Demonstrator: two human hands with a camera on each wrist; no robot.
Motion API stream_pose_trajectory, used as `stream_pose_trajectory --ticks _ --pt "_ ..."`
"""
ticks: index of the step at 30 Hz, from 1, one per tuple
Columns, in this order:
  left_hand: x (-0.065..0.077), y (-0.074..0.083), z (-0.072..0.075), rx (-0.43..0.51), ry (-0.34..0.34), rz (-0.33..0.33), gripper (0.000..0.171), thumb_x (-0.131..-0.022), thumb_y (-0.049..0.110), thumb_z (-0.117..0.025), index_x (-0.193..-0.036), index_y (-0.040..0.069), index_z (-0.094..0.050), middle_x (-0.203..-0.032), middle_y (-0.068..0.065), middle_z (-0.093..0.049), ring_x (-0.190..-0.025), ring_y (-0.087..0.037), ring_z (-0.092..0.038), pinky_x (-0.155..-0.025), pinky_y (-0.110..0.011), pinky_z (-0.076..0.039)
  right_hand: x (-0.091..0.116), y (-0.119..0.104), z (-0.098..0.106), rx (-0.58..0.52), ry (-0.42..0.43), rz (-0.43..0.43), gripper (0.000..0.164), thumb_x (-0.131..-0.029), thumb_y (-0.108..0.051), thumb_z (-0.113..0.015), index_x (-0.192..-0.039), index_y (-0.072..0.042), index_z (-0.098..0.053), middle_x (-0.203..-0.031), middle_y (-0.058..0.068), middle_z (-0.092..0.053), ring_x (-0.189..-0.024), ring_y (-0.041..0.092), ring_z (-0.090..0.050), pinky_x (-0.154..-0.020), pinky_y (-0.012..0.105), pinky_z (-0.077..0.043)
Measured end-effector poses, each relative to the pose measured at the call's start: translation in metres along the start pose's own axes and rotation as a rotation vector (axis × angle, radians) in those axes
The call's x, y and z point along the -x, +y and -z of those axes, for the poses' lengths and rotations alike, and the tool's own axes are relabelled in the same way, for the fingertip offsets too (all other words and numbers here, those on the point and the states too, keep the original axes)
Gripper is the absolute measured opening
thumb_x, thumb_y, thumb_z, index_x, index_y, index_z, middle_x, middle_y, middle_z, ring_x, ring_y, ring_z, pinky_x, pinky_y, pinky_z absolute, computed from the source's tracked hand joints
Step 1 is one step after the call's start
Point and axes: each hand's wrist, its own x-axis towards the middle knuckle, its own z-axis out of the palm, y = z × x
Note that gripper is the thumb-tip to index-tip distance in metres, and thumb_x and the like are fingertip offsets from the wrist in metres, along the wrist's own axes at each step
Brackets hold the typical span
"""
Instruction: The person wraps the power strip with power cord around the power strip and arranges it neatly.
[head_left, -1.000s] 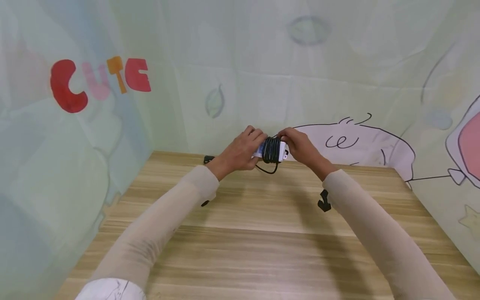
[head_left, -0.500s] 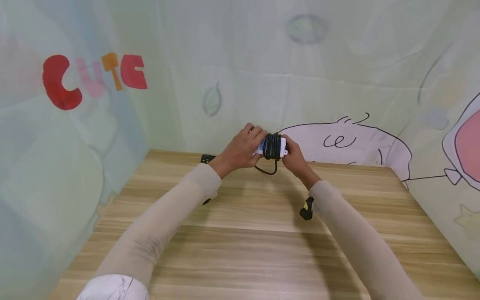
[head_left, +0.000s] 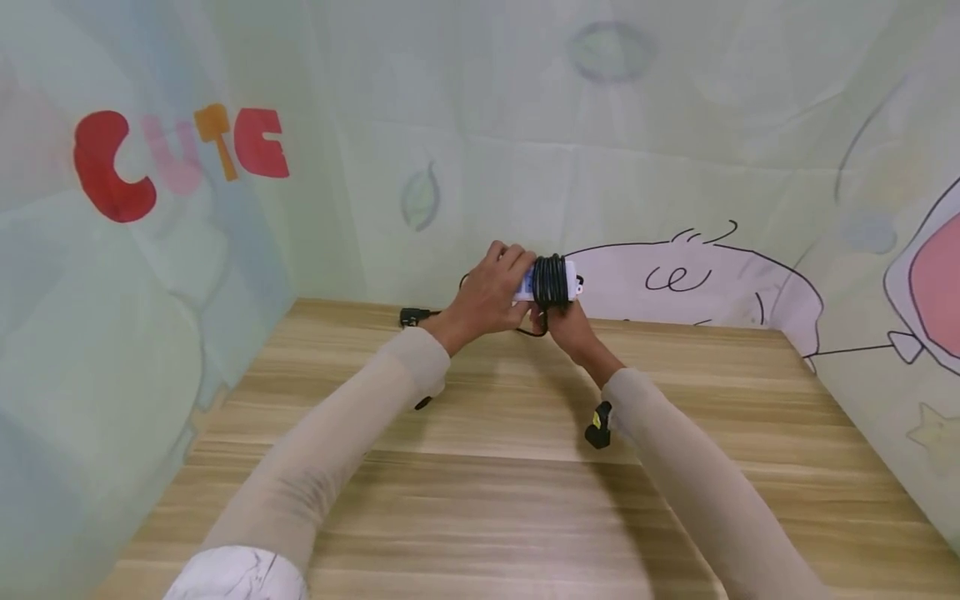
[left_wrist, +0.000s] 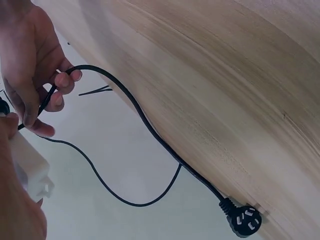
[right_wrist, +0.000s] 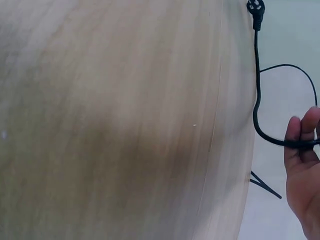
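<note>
My left hand [head_left: 491, 287] holds a white power strip [head_left: 573, 280] up near the back wall, fingers over its top. Black cord [head_left: 551, 281] is wound in several turns around the strip's right part. Below the strip, my right hand [head_left: 572, 329] grips the loose length of cord. In the left wrist view the right hand [left_wrist: 37, 70] has its fingers curled round this cord [left_wrist: 145, 117], which runs down to a black plug [left_wrist: 244, 220] by the table edge. The right wrist view shows the cord crossing the right hand's fingers [right_wrist: 294, 131].
The wood-grain table [head_left: 480, 500] stretches beneath both arms. Behind it and at both sides hang printed backdrop sheets [head_left: 480, 167] with cartoon drawings and the letters CUTE. The plug [head_left: 414, 317] lies at the table's back edge, left of the hands. A black wrist device [head_left: 598, 427] sits under the right cuff.
My right hand has moved from the strip's upper right end down its right side to underneath, carrying the cord. The left hand keeps its hold, with the strip slightly higher.
</note>
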Motion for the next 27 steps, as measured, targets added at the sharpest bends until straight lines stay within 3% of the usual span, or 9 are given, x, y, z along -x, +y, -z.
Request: stream_pose_trajectory --ticks 6,9,14,16,18,21,24,27 --pt "0.000 0.004 -0.002 0.019 -0.003 0.023 0.058 -0.098 0.024 -0.081 -0.147 0.000 -0.063 -0.140 -0.018 -0.070 -0.126 -0.038 -0.060 -0.111 -0.046 -0.056 0.005 -0.001 0.002 0.234 0.017 -0.006 0.041 -0.116 -0.007 -0.035 -0.093 0.009 -0.066 -0.074 0.004 -0.065 -0.065 0.009 -0.058 -0.065 0.023 -0.051" --pt "0.001 0.003 -0.003 -0.009 0.016 0.034 0.059 -0.097 0.026 -0.082 -0.146 0.000 -0.063 -0.139 -0.018 -0.071 -0.125 -0.038 -0.062 -0.107 -0.046 -0.060 0.000 0.002 0.006 0.362 0.007 -0.049 0.039 -0.116 -0.015 -0.041 -0.098 0.005 -0.068 -0.075 0.008 -0.067 -0.067 0.015 -0.058 -0.066 0.030 -0.049" --pt "0.005 0.000 -0.004 -0.032 0.024 0.060 0.059 -0.097 0.027 -0.082 -0.146 0.000 -0.063 -0.137 -0.018 -0.071 -0.119 -0.038 -0.066 -0.098 -0.046 -0.065 -0.037 0.061 0.024 0.578 -0.004 -0.065 0.038 -0.114 -0.041 -0.048 -0.096 -0.015 -0.070 -0.075 0.001 -0.071 -0.063 0.018 -0.058 -0.059 0.037 -0.046" --pt "0.006 -0.001 -0.005 -0.028 0.024 0.072 0.059 -0.097 0.026 -0.081 -0.146 -0.002 -0.063 -0.137 -0.019 -0.070 -0.117 -0.037 -0.066 -0.096 -0.045 -0.065 -0.044 0.071 0.024 0.660 0.003 -0.055 0.040 -0.114 -0.047 -0.050 -0.097 -0.018 -0.071 -0.076 -0.001 -0.072 -0.063 0.017 -0.061 -0.058 0.038 -0.048" --pt "0.007 -0.003 -0.005 -0.035 0.030 0.085 0.058 -0.098 0.025 -0.080 -0.146 -0.003 -0.063 -0.136 -0.019 -0.070 -0.115 -0.037 -0.066 -0.095 -0.045 -0.065 -0.037 0.061 0.017 0.706 0.002 -0.018 0.045 -0.117 -0.049 -0.047 -0.103 -0.013 -0.071 -0.078 0.002 -0.073 -0.065 0.019 -0.063 -0.059 0.042 -0.050" --pt "0.007 -0.003 -0.005 -0.060 0.045 0.091 0.057 -0.097 0.023 -0.080 -0.144 -0.003 -0.063 -0.133 -0.020 -0.071 -0.112 -0.036 -0.065 -0.093 -0.044 -0.064 -0.014 0.017 0.003 0.733 -0.003 -0.004 0.044 -0.118 -0.040 -0.048 -0.116 -0.003 -0.071 -0.085 0.011 -0.074 -0.069 0.026 -0.065 -0.064 0.046 -0.052" --pt "0.007 -0.004 -0.006 -0.092 0.054 0.094 0.056 -0.096 0.023 -0.080 -0.143 -0.003 -0.064 -0.130 -0.019 -0.071 -0.108 -0.035 -0.064 -0.089 -0.043 -0.064 0.007 -0.018 -0.007 0.756 -0.018 0.004 0.041 -0.119 -0.032 -0.046 -0.120 0.001 -0.071 -0.088 0.014 -0.073 -0.070 0.026 -0.064 -0.063 0.042 -0.051" --pt "0.008 -0.004 -0.006 -0.120 0.049 0.110 0.055 -0.096 0.022 -0.081 -0.142 -0.003 -0.065 -0.128 -0.018 -0.070 -0.105 -0.035 -0.064 -0.084 -0.043 -0.065 0.016 -0.033 -0.011 0.798 -0.028 0.007 0.040 -0.119 -0.029 -0.044 -0.118 0.000 -0.072 -0.090 0.013 -0.075 -0.070 0.021 -0.064 -0.063 0.034 -0.048"
